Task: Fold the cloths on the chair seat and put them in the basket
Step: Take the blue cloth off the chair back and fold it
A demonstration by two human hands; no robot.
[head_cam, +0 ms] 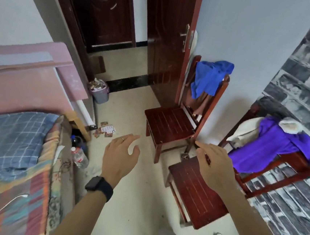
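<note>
Two dark red wooden chairs stand ahead. The far chair [170, 123] has a bare seat, with a blue cloth [209, 76] and a brown cloth [202, 103] draped over its backrest. The near chair [196, 191] has a bare seat too; a purple cloth [272, 147] and a cream cloth [247, 129] hang over its backrest at the right. My left hand [121, 155] hovers over the floor with relaxed fingers, holding nothing. My right hand [214, 166] hovers above the near chair's seat, fingers loosely extended and empty. No basket is in view.
A bed [14, 151] with a checked blue cover fills the left. Plastic bottles [79, 157] stand beside it, playing cards [105, 129] lie on the floor, and a grey waste bin [100, 91] sits by the open dark door [167, 42]. Brick-patterned wall at the right.
</note>
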